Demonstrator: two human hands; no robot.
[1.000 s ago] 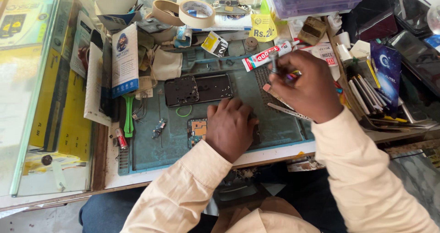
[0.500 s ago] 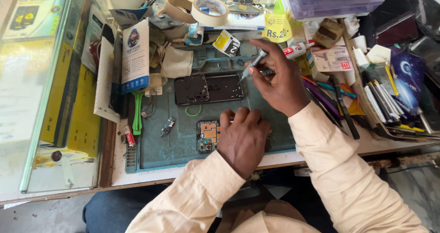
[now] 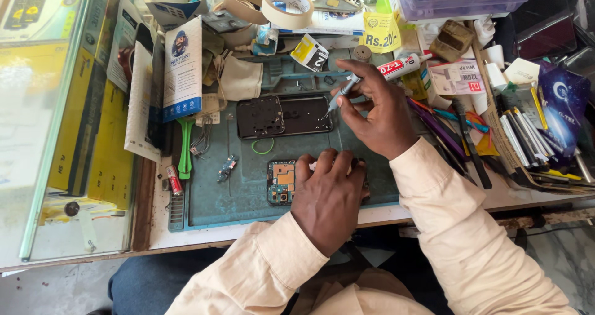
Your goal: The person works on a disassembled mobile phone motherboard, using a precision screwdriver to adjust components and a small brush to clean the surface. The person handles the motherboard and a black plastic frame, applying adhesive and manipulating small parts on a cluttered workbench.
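My left hand (image 3: 328,194) lies flat on a green and orange circuit board (image 3: 282,181) near the front of the teal work mat (image 3: 211,194), fingers pressing down on it. My right hand (image 3: 378,107) grips a thin silver tool (image 3: 341,95) like a pen, its tip touching the right end of a dark opened phone body (image 3: 284,115) that lies across the middle of the mat. A white glue tube with a red band (image 3: 396,67) rests just behind my right hand.
A small loose board part (image 3: 226,168), a green wire ring (image 3: 263,146) and a green pry tool (image 3: 185,144) lie on the mat. Tape rolls (image 3: 284,5), boxes and packets crowd the back. Pens and tools pile up at the right. A glass counter (image 3: 37,135) stands left.
My right hand has drawn in from the right and brought the tool's tip down to the phone body. My left hand stays pressed on the circuit board. The camera view has shifted.
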